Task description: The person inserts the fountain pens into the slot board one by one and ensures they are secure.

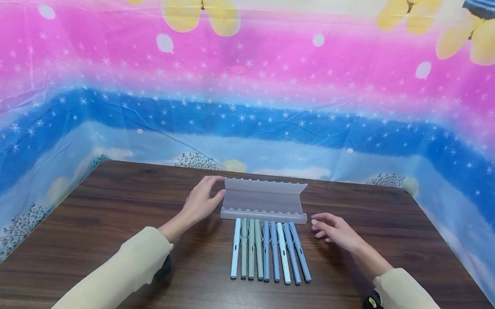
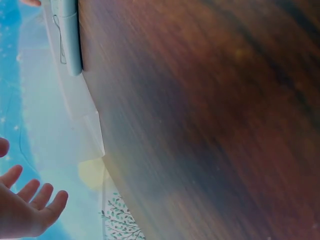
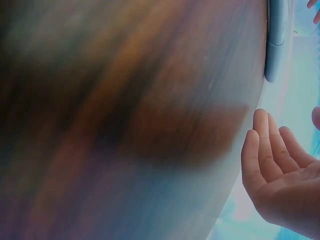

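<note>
A translucent white pen case [image 1: 263,200] with scalloped edges stands with its lid raised on the table. In front of it, several capped pens [image 1: 251,254] lie side by side in light blue, green and grey-blue, their clips toward the case. My left hand [image 1: 200,199] is at the case's left edge, fingertips and thumb close to the raised lid; I cannot tell whether they touch it. In the left wrist view this left hand [image 2: 30,205] has loosely spread fingers. Just right of the case, my right hand [image 1: 336,230] hovers low with relaxed fingers, holding nothing.
All of this is on a dark wood-grain table [image 1: 97,240]. A patterned cloth [image 1: 249,121] in pink and blue hangs around the table's back and sides. Black wrist bands [image 1: 373,304] show below the sleeves.
</note>
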Available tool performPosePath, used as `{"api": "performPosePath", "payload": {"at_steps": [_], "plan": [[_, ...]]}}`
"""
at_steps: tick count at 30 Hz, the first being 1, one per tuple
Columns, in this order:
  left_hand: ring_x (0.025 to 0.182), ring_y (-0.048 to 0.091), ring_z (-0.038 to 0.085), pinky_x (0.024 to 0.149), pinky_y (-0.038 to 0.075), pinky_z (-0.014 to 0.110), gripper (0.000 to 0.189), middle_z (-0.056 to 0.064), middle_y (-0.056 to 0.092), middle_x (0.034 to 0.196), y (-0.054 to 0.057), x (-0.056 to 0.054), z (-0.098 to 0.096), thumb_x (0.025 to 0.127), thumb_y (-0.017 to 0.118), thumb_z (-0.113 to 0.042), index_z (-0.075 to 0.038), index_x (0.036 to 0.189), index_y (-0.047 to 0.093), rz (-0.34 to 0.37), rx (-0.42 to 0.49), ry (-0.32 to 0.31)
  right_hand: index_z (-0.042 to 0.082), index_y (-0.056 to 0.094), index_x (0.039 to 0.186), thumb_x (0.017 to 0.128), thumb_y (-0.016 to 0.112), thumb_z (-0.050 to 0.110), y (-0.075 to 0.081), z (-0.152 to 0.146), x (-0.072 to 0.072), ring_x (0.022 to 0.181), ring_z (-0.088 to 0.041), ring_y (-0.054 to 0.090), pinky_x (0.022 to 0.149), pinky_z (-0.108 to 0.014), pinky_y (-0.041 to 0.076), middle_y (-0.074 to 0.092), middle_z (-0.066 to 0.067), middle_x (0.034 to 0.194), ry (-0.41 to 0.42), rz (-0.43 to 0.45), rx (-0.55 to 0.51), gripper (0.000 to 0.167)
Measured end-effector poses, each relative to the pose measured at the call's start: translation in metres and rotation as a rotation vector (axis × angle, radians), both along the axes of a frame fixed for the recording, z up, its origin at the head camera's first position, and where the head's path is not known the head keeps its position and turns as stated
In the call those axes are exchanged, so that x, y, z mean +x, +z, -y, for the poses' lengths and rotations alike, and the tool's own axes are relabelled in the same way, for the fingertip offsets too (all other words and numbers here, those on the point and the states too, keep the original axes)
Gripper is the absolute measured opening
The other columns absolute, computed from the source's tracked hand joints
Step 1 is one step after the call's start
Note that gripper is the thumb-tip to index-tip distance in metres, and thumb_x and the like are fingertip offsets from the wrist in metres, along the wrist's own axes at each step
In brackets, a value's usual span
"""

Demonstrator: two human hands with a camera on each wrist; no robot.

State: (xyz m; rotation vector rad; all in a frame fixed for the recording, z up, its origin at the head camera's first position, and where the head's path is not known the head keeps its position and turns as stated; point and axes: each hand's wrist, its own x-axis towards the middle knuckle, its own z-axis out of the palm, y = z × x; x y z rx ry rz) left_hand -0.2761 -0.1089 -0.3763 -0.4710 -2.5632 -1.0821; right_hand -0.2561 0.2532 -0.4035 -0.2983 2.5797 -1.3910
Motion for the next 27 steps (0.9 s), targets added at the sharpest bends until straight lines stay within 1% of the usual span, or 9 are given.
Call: {"api": "performPosePath", "payload": {"at_steps": [8,11,14,18,21,23,27], "plan": [[0.114,0.040,0.031,0.087,0.035,0.049,0.044,0.015,0.040,0.127,-0.003,-0.004,-0.004,0.088,0.053,-0.021,-0.007,0.128,0.041,0.086,-0.035,0.033,0.000,0.047,0.119,0.089,0.052,0.031,-0.001,0.008,-0.003,0.078,-0.019,0.059,0.065,-0.033,0.046,0.060,-0.009,0.095,0.017,-0.009,0.041,0.044],[0.114,0.039,0.032,0.087,0.035,0.050,0.046,0.015,0.038,0.129,-0.003,-0.007,-0.005,0.088,0.052,-0.022,-0.009,0.129,0.039,0.107,-0.031,0.048,-0.001,0.047,0.119,0.088,0.053,0.030,-0.001,0.011,-0.003,0.075,-0.018,0.059,0.063,-0.032,0.046,0.061,-0.008,0.093,0.022,-0.019,0.060,0.044],[0.114,0.040,0.032,0.087,0.035,0.050,0.047,0.015,0.037,0.130,-0.003,-0.010,-0.006,0.088,0.051,-0.024,-0.010,0.131,0.037,0.124,-0.024,0.060,-0.001,0.048,0.118,0.087,0.055,0.029,-0.002,0.013,-0.003,0.072,-0.017,0.058,0.061,-0.032,0.046,0.061,-0.007,0.090,0.006,-0.018,0.078,0.043],[0.113,0.041,0.032,0.086,0.036,0.049,0.048,0.015,0.037,0.130,-0.003,-0.013,-0.008,0.089,0.049,-0.023,-0.010,0.132,0.035,0.122,-0.012,0.057,0.000,0.050,0.113,0.085,0.058,0.029,-0.002,0.015,-0.004,0.068,-0.017,0.058,0.059,-0.031,0.046,0.061,-0.005,0.084,-0.036,0.000,0.093,0.041],[0.112,0.042,0.032,0.085,0.037,0.048,0.046,0.016,0.039,0.128,-0.002,-0.014,-0.010,0.089,0.049,-0.022,-0.009,0.132,0.035,0.112,-0.003,0.048,0.000,0.053,0.108,0.084,0.060,0.030,-0.001,0.018,-0.002,0.066,-0.016,0.058,0.057,-0.031,0.047,0.061,-0.004,0.079,-0.052,0.007,0.096,0.040],[0.111,0.042,0.032,0.085,0.037,0.047,0.046,0.016,0.040,0.128,-0.003,-0.015,-0.011,0.089,0.050,-0.020,-0.008,0.131,0.036,0.109,0.005,0.047,0.000,0.054,0.106,0.082,0.061,0.030,0.000,0.019,-0.001,0.066,-0.017,0.058,0.057,-0.031,0.047,0.060,-0.004,0.077,-0.050,0.013,0.091,0.039],[0.110,0.043,0.032,0.085,0.037,0.047,0.044,0.016,0.042,0.126,-0.004,-0.017,-0.014,0.090,0.049,-0.020,-0.007,0.130,0.038,0.102,0.010,0.044,-0.001,0.054,0.107,0.082,0.062,0.026,0.000,0.023,0.002,0.067,-0.018,0.058,0.058,-0.032,0.048,0.059,-0.006,0.076,-0.008,0.019,0.059,0.038]]}}
